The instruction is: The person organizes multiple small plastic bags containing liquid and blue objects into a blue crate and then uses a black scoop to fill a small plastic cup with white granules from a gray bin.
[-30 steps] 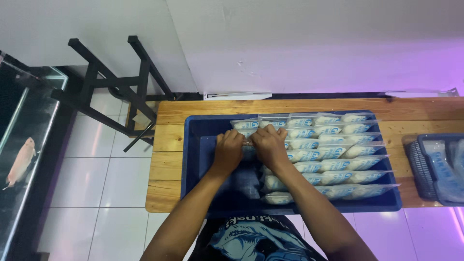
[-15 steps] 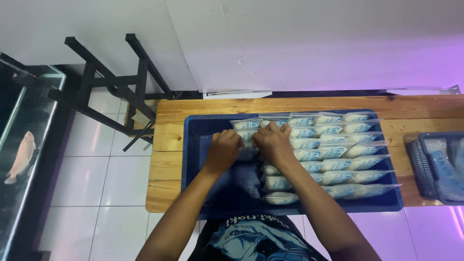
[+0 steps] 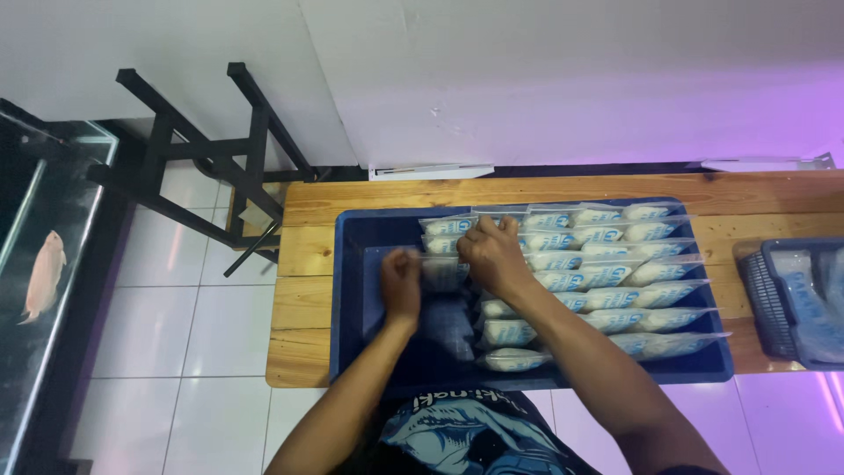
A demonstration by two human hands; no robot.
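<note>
Both hands, left hand (image 3: 401,280) and right hand (image 3: 494,255), are pinching closed on a soft, slippery pouch (image 3: 442,273) at the blue tub's (image 3: 352,290) ten o'clock, probably best gripped by its sealed edges.

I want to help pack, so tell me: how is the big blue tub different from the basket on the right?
The blue tub has solid walls; the basket has slotted walls you can see through. The tub sits fully in view in the middle of the wooden table; the basket is cut off at the picture's right edge. Both hands, left hand and right hand, are in the tub, none in the basket. Both hold clear bags.
</note>
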